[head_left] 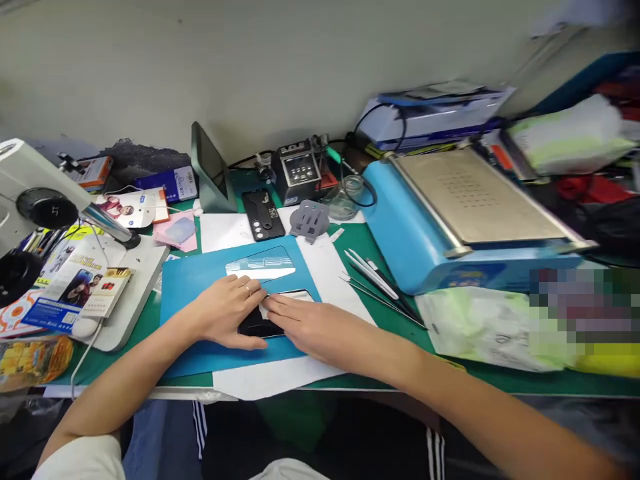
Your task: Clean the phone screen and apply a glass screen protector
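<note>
A plain pale wall (280, 67) backs the green desk (357, 235), which looks crowded from where I sit. The dark phone-like panel (257, 328) lies flat on the blue mat (185, 287), under both hands. The left hand (227, 312) covers its left side, fingers close together and thumb apart; I can't tell whether they grip its edge. The right hand (317, 328) has its fingers together at a white cloth (263, 311); their undersides are hidden, so I can't tell if they pinch it.

What worries me is uneven pressure: a hard push from the right could skid the panel if the left barely braces it. Grit under the cloth could scratch the surface. The clear sheet (263, 263) lies just beyond the fingers, so a long forward stroke might knock it or smudge it.

On the right, tweezers (373, 273) could catch a wide sweep, and the blue machine (400, 233) limits reach behind them. The microscope-like stand (150, 267) crowds the left, while a black phone (263, 213) and a grey bracket (311, 220) sit beyond the mat.
</note>
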`<state>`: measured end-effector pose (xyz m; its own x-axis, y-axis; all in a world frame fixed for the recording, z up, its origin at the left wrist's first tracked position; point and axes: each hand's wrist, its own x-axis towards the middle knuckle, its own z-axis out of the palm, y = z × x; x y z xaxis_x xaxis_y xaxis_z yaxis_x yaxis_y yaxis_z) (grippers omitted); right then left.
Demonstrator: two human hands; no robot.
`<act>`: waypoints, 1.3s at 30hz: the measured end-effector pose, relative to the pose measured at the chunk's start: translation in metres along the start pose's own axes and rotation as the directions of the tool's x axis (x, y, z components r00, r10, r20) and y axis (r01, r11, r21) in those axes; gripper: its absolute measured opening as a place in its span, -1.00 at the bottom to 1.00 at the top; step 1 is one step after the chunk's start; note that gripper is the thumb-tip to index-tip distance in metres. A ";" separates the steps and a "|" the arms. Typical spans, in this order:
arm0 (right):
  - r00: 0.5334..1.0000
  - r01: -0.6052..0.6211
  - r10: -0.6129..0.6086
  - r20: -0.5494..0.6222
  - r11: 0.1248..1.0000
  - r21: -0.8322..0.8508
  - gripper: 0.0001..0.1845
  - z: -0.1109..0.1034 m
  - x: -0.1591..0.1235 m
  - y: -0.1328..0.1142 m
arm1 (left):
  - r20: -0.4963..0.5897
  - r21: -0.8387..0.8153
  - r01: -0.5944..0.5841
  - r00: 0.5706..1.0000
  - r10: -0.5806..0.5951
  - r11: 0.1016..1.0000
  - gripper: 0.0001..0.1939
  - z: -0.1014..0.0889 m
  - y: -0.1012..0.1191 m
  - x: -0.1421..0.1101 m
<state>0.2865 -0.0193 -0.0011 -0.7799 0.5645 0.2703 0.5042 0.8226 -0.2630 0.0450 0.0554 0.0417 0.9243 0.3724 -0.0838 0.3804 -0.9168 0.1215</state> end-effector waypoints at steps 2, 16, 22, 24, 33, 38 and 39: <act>0.997 0.074 -0.074 0.034 0.997 0.015 -0.48 0.000 0.015 0.002 | -0.038 0.010 0.013 0.999 -0.013 1.000 -0.50 -0.005 -0.010 -0.005; 0.952 0.251 -0.246 -0.185 0.968 0.006 -0.61 0.016 0.038 0.003 | -0.151 -0.068 0.056 0.986 -0.066 0.996 -0.92 0.011 -0.036 -0.004; 0.882 0.219 -0.222 -0.416 0.974 -0.056 -0.69 0.007 0.041 0.003 | -0.159 -0.085 0.051 0.985 -0.064 0.995 -0.89 0.007 -0.023 -0.005; 0.840 0.107 -0.103 -0.533 0.994 -0.023 -0.69 0.002 0.038 0.006 | -0.145 -0.044 0.039 0.988 -0.045 0.998 -0.85 0.006 -0.016 -0.005; 0.824 -0.137 0.254 -0.506 0.957 0.256 -0.67 0.005 0.040 0.011 | -0.177 -0.052 -0.177 0.970 0.165 0.983 -0.87 0.015 -0.007 -0.003; 0.827 -0.159 0.273 -0.491 0.952 0.260 -0.72 0.011 0.040 0.012 | -0.321 0.043 -0.177 0.930 0.181 0.983 -0.83 0.023 -0.017 -0.003; 0.825 -0.169 0.287 -0.488 0.947 0.272 -0.73 0.011 0.041 0.012 | -0.360 0.053 -0.169 0.916 0.176 0.984 -0.82 0.025 -0.018 -0.002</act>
<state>0.2568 0.0128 -0.0039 -0.3176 0.7351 0.5990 0.5086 0.6652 -0.5467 0.0356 0.0677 0.0154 0.9253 0.2313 0.3007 0.2169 -0.9728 0.0809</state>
